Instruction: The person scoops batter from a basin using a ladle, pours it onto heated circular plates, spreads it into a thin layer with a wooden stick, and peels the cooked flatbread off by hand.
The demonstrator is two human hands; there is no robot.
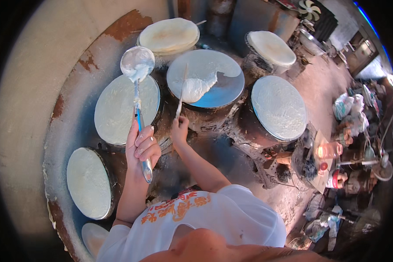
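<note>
My left hand (pixel 145 146) grips the handle of a metal ladle (pixel 137 61), its round bowl raised over the left griddle and coated with white batter. My right hand (pixel 179 131) is closed round the lower end of a thin wooden spreading stick (pixel 179 105). That stick lies across the middle round griddle (pixel 214 101). Beside it, a thick mound of white batter (pixel 196 90) sits on the surface. A thin pale layer covers the griddle's far and left parts, while its near right part shows bare and dark.
More round griddles carry pale sheets: the left one (pixel 125 111), lower left one (pixel 88 183), right one (pixel 278 108), far left one (pixel 169 36) and far right one (pixel 271 47). A curved wall (pixel 26 109) borders the left. Jars (pixel 330 150) and bags (pixel 353 109) crowd the right.
</note>
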